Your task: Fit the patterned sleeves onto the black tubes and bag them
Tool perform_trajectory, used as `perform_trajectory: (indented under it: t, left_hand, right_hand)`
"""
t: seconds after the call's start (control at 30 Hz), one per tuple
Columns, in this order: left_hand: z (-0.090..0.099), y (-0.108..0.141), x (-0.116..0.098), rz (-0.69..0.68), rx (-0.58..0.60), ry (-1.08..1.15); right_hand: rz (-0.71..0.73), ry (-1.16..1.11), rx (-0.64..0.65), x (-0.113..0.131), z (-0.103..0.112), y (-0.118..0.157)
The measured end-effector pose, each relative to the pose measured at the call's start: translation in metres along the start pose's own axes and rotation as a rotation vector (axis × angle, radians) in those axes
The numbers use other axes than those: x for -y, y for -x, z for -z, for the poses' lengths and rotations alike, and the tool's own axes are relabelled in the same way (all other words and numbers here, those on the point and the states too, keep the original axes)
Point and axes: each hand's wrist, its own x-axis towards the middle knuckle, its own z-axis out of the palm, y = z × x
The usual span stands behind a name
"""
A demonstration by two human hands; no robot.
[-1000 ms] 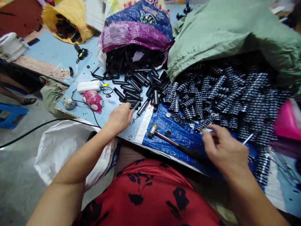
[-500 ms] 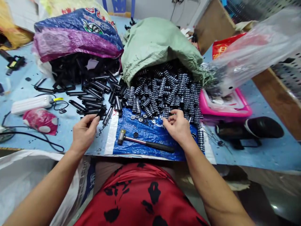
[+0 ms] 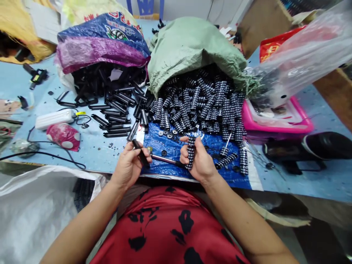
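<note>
My left hand (image 3: 127,167) is closed around a long black plastic piece (image 3: 142,157), held tilted over the table's front edge. My right hand (image 3: 202,163) grips a black cylinder with rows of small white square marks (image 3: 191,151), standing nearly upright in the fingers. A gap separates the two pieces. Behind both hands lies a hammer (image 3: 166,159), its ends partly covered. Several small round discs (image 3: 165,132) rest on the blue sheet (image 3: 154,139). Similar patterned cylinders (image 3: 198,99) are heaped beyond my right hand, and loose black plastic pieces (image 3: 117,119) lie beyond my left.
A green woven sack (image 3: 195,44) spills the cylinders; a blue and purple sack (image 3: 101,47) holds black pieces. On the right are a pink basket (image 3: 277,126) and a black bottle (image 3: 299,148). A white power bank-like box (image 3: 54,118) with cables sits left. A white bag (image 3: 35,205) hangs open below.
Both hands have drawn closer together toward the front edge. A patterned cylinder is now in my right hand, lifted from the heap, and the black piece is plainly visible in my left.
</note>
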Motion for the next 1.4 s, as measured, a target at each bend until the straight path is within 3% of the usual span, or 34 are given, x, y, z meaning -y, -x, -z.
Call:
perform_trajectory:
  t: [0.17, 0.3, 0.37, 0.43, 0.5, 0.63, 0.7, 0.77, 0.93, 1.07, 1.23, 1.4]
  left_hand:
    - [-0.013, 0.005, 0.02, -0.047, 0.067, -0.254]
    - [-0.037, 0.001, 0.036, -0.176, 0.128, -0.465]
    - [-0.047, -0.002, 0.043, -0.236, 0.201, -0.523]
    - [-0.051, -0.003, 0.047, -0.256, 0.229, -0.575]
    - [-0.046, -0.003, 0.047, -0.234, 0.197, -0.599]
    - [-0.031, 0.003, 0.04, -0.128, 0.154, -0.565]
    - [-0.027, 0.006, 0.038, -0.111, 0.179, -0.554]
    - [-0.027, 0.007, 0.037, -0.097, 0.192, -0.534]
    - [-0.035, 0.008, 0.039, -0.109, 0.07, -0.501]
    - [-0.042, 0.009, 0.036, -0.176, 0.095, -0.433]
    - [-0.037, 0.006, 0.03, 0.081, 0.148, -0.164]
    - [-0.027, 0.002, 0.027, 0.278, 0.204, -0.069]
  right_hand:
    - [0.042, -0.064, 0.009, -0.006, -0.005, 0.004]
    - [0.09, -0.124, -0.126, -0.015, -0.022, 0.003]
    - [0.137, -0.059, -0.156, -0.02, -0.029, 0.002]
    - [0.207, 0.123, -0.103, -0.023, -0.028, 0.002]
    - [0.364, 0.412, 0.005, -0.023, -0.017, 0.003]
    - [0.835, 1.049, 0.237, -0.016, 0.014, 0.007]
    - [1.018, 1.196, 0.318, -0.012, 0.021, 0.008]
    - [1.113, 1.225, 0.328, -0.008, 0.021, 0.009]
    - [1.187, 1.25, 0.299, -0.009, 0.011, 0.019]
    - [1.263, 1.273, 0.275, -0.017, 0.008, 0.024]
    - [1.299, 1.302, 0.251, -0.022, 0.011, 0.022]
    - [1.159, 1.308, 0.304, -0.026, 0.01, 0.02]
